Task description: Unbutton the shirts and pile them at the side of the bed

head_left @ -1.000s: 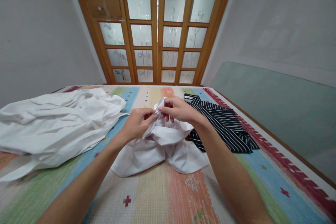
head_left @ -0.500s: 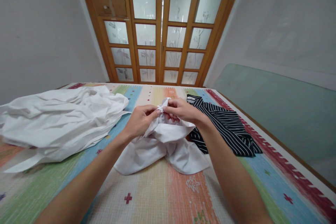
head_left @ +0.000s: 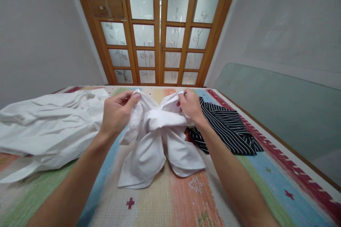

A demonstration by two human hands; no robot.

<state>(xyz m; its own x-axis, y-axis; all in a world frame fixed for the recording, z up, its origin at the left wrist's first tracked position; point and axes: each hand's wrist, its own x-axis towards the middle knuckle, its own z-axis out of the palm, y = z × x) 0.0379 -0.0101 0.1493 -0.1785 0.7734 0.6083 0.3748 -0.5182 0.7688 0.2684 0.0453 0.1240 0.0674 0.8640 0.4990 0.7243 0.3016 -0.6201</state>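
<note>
A small white garment (head_left: 157,142) hangs crumpled between my two hands over a striped, colourful mat (head_left: 165,198). My left hand (head_left: 115,111) pinches its upper left edge, fingers closed on the cloth. On the other side my right hand (head_left: 190,106) grips the upper right edge the same way. The top edge is stretched between them, and the lower folds rest on the mat.
A large rumpled white cloth (head_left: 50,127) lies on the left of the mat. A black shirt with thin white stripes (head_left: 229,127) lies to the right. Wooden doors with frosted glass panes (head_left: 160,32) stand beyond the mat; a green panel (head_left: 282,106) lines the right wall.
My hands were pinching the garment together at one spot; they have moved apart and upward, spreading its top edge and lifting the cloth.
</note>
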